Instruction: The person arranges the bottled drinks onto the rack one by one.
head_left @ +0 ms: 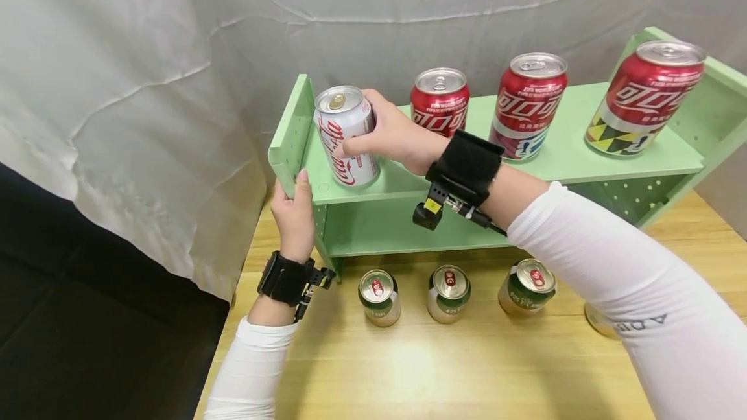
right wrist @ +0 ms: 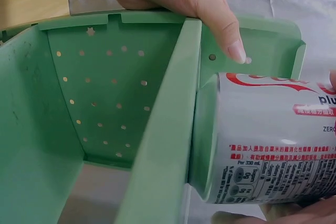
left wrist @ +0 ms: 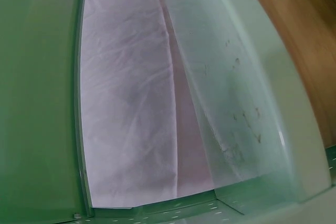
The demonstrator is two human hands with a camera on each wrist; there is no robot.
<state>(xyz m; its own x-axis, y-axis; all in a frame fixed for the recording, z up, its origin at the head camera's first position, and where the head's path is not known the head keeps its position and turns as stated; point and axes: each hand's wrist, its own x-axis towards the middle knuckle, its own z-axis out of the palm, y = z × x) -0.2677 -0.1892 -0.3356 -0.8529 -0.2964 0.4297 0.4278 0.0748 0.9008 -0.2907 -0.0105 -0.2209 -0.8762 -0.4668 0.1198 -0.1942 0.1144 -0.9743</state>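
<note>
White cola can (head_left: 347,136) is being gripped round its side wall by the right hand (head_left: 392,132), fingers curled around it, base resting on the top board of the green shelf (head_left: 560,161) at its left end. The can is being judged stiff but dentable, smooth and likely slippery, probably full and weighty; mid-body is being judged the best hold. Beside the fingers, the shelf's left side panel is being pinched by the left hand (head_left: 295,212), thumb inside. Further right of the fingers, three red cans (head_left: 530,105) are being kept upright; below, green cans (head_left: 448,293) are being left on the wooden table (head_left: 443,374).
</note>
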